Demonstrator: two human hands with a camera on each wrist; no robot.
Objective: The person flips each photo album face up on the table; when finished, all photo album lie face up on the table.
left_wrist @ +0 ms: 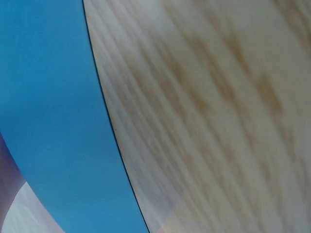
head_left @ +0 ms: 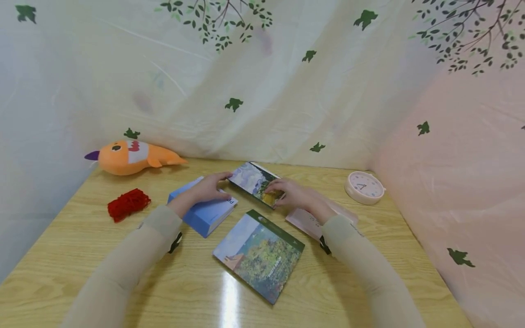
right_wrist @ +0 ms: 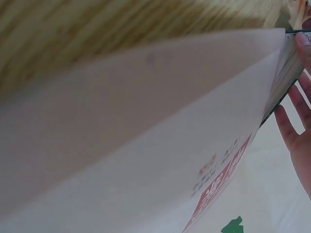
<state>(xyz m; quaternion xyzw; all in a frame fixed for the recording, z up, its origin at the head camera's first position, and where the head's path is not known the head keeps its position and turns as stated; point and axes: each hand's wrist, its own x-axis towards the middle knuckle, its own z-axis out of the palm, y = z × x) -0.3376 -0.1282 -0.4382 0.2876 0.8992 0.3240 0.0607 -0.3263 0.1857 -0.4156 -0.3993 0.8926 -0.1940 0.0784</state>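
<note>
A book with a painted landscape cover lies at the back middle of the table, between both hands. My right hand grips its right end, with curled fingers over the cover and the thumb at the near edge. In the right wrist view, thumb and fingers of the right hand are on opposite sides of the page block. At the book's left corner, the fingertips of my left hand touch it, thumb spread apart. That hand passes over a thick blue book, also large in the left wrist view.
Nearer me lies a second painted-cover book. Under the right forearm is a pink book. A round pink clock stands at the right. Red yarn and an orange plush toy are on the left, before a fabric backdrop.
</note>
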